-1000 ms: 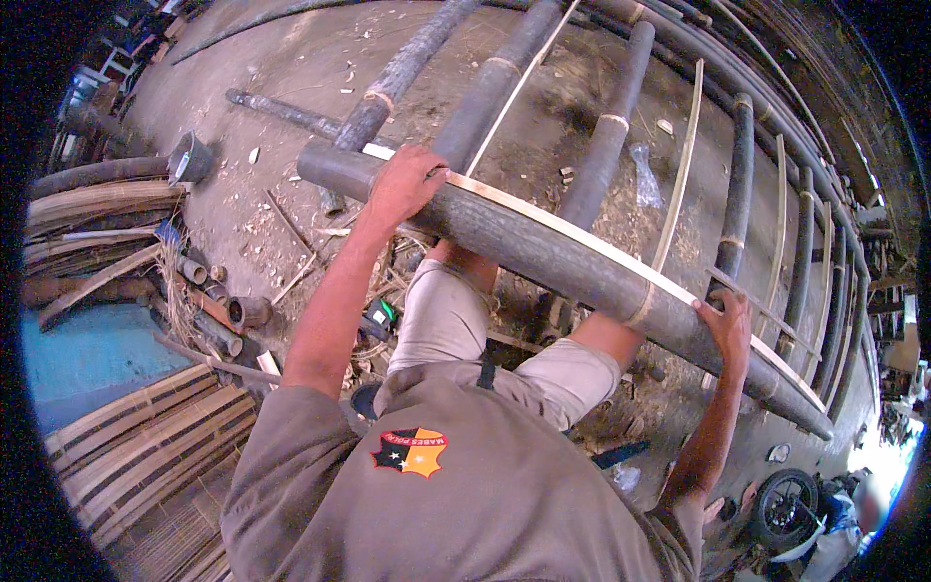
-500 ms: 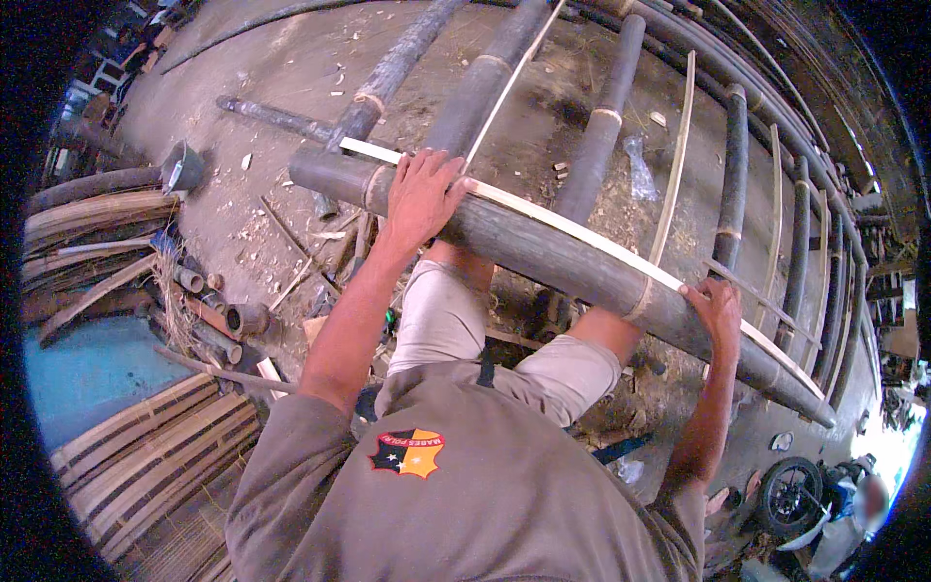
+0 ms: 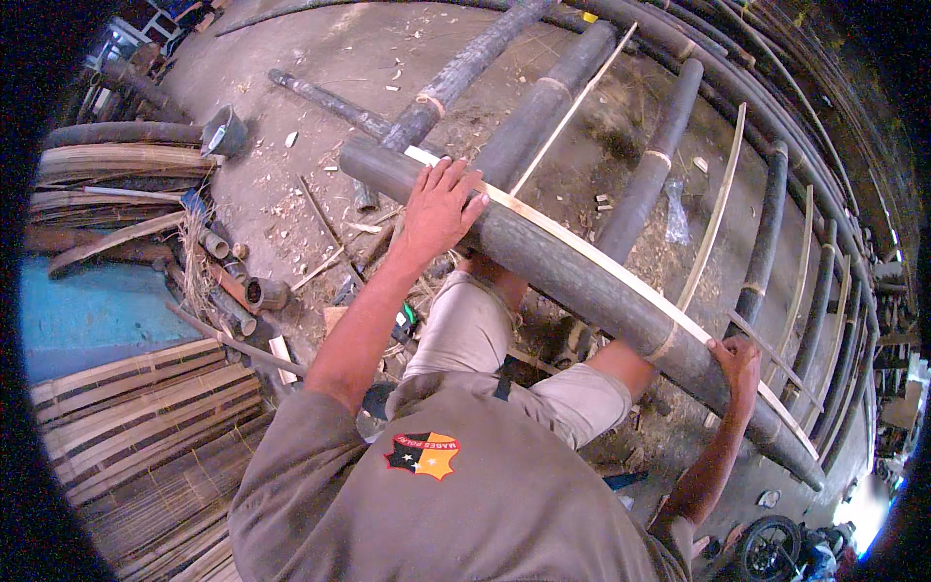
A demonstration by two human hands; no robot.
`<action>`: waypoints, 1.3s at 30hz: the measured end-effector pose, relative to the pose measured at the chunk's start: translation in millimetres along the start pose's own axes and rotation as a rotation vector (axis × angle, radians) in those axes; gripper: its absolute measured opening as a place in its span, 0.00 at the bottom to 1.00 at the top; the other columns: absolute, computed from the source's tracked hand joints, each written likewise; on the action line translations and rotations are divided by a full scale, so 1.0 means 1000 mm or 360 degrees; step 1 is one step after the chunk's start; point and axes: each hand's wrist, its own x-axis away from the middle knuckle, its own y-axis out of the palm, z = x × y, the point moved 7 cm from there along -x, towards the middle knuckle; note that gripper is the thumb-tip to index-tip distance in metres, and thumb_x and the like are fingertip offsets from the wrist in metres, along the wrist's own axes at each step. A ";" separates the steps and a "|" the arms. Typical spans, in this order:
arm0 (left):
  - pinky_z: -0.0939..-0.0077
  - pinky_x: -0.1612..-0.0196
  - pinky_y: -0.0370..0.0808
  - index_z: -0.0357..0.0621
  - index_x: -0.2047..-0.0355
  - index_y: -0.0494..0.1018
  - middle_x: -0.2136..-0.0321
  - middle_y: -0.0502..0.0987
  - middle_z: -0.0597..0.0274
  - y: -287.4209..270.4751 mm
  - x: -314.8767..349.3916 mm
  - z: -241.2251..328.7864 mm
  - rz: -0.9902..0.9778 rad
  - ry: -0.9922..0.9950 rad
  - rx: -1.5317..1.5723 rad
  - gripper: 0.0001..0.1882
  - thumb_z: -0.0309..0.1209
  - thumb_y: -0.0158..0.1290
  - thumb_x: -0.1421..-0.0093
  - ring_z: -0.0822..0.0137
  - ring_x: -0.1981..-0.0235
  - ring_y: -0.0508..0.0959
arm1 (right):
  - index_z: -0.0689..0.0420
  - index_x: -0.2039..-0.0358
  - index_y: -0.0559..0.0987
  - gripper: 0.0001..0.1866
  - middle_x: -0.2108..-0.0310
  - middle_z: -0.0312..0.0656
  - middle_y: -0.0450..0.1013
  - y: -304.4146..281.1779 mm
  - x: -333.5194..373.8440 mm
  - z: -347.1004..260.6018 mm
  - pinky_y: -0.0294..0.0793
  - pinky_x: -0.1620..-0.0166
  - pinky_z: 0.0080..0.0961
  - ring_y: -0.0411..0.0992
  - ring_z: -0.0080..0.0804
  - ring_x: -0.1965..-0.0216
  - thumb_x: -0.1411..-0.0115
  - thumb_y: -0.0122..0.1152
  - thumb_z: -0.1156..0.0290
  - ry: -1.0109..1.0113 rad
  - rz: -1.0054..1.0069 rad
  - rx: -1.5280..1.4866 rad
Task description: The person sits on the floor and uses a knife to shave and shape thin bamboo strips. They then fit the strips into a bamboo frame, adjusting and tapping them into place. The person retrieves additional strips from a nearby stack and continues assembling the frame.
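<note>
A thick dark bamboo pole [image 3: 582,281] lies across my knees, running from upper left to lower right. A thin pale bamboo strip [image 3: 601,267] lies along its top. My left hand [image 3: 441,209] is spread flat on the pole near its left end, pressing on the strip. My right hand [image 3: 737,361] grips the pole far to the right, fingers curled over its top edge next to a pale binding band.
Several more dark bamboo poles [image 3: 543,107] and loose pale strips [image 3: 718,209] lie on the dirt floor ahead. Stacked split bamboo slats [image 3: 126,407] sit at the left, with short cut pieces [image 3: 262,291], a small bucket [image 3: 225,131] and a blue sheet [image 3: 87,315].
My left hand has slid a little to the right along the pole and flattened over the strip. The right hand holds the same spot on the pole.
</note>
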 end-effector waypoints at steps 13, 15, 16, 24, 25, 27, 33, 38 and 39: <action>0.49 0.36 0.60 0.47 0.46 0.75 0.44 0.72 0.52 0.003 -0.002 -0.002 0.0121 0.0070 0.0084 0.22 0.44 0.52 0.36 0.49 0.39 0.67 | 0.59 0.65 0.82 0.26 0.60 0.56 0.75 0.007 0.008 0.006 0.71 0.53 0.49 0.72 0.56 0.56 0.49 0.71 0.46 0.0085 -0.0040 0.0090; 0.50 0.38 0.63 0.47 0.49 0.77 0.48 0.74 0.52 0.003 -0.007 -0.005 0.0107 0.0020 0.0117 0.21 0.44 0.55 0.38 0.50 0.41 0.69 | 0.58 0.66 0.82 0.25 0.59 0.55 0.75 0.008 0.009 0.005 0.71 0.52 0.49 0.72 0.56 0.55 0.49 0.71 0.47 0.0102 -0.0038 0.0095; 0.51 0.39 0.64 0.46 0.52 0.78 0.49 0.75 0.52 0.000 -0.013 -0.004 0.0082 -0.0024 0.0116 0.21 0.45 0.56 0.40 0.50 0.42 0.70 | 0.58 0.66 0.82 0.25 0.60 0.55 0.75 0.008 0.006 0.004 0.71 0.52 0.49 0.72 0.56 0.55 0.50 0.72 0.47 0.0130 -0.0072 0.0095; 0.56 0.44 0.70 0.45 0.61 0.79 0.55 0.75 0.49 0.008 -0.029 -0.016 -0.0091 -0.0160 0.0228 0.21 0.48 0.62 0.46 0.48 0.48 0.72 | 0.59 0.70 0.80 0.23 0.64 0.53 0.76 0.013 0.003 0.006 0.70 0.53 0.47 0.71 0.54 0.57 0.50 0.72 0.50 0.0065 -0.0015 0.0077; 0.55 0.44 0.70 0.45 0.61 0.79 0.55 0.75 0.48 0.007 -0.028 -0.014 -0.0063 -0.0143 0.0266 0.21 0.48 0.62 0.47 0.48 0.48 0.72 | 0.58 0.68 0.81 0.24 0.63 0.53 0.76 0.014 0.004 0.010 0.71 0.53 0.48 0.72 0.55 0.56 0.50 0.72 0.48 0.0037 -0.0011 0.0149; 0.55 0.44 0.70 0.44 0.61 0.79 0.55 0.76 0.48 0.005 -0.029 -0.014 -0.0059 -0.0139 0.0287 0.22 0.48 0.63 0.47 0.47 0.48 0.72 | 0.58 0.66 0.81 0.25 0.62 0.53 0.76 0.020 0.002 0.017 0.72 0.54 0.49 0.72 0.55 0.56 0.49 0.71 0.47 0.0039 -0.0043 0.0227; 0.55 0.41 0.68 0.42 0.61 0.79 0.53 0.77 0.47 0.012 -0.030 -0.019 -0.0122 -0.0133 0.0274 0.23 0.48 0.63 0.47 0.47 0.47 0.72 | 0.58 0.65 0.81 0.26 0.62 0.55 0.75 0.008 0.004 0.002 0.72 0.54 0.51 0.71 0.57 0.55 0.49 0.70 0.45 0.0077 -0.0076 0.0183; 0.56 0.42 0.69 0.41 0.61 0.79 0.54 0.77 0.47 0.008 -0.031 -0.018 -0.0118 -0.0106 0.0267 0.23 0.48 0.64 0.47 0.47 0.47 0.72 | 0.57 0.66 0.82 0.26 0.62 0.54 0.75 0.010 0.004 0.004 0.72 0.54 0.50 0.71 0.55 0.55 0.49 0.70 0.44 0.0105 -0.0124 0.0113; 0.56 0.42 0.69 0.41 0.61 0.79 0.54 0.77 0.47 0.009 -0.030 -0.019 -0.0138 -0.0131 0.0275 0.23 0.48 0.64 0.47 0.47 0.47 0.72 | 0.57 0.67 0.82 0.26 0.61 0.54 0.75 0.010 0.005 0.004 0.72 0.54 0.50 0.71 0.55 0.55 0.49 0.70 0.44 0.0153 -0.0166 0.0059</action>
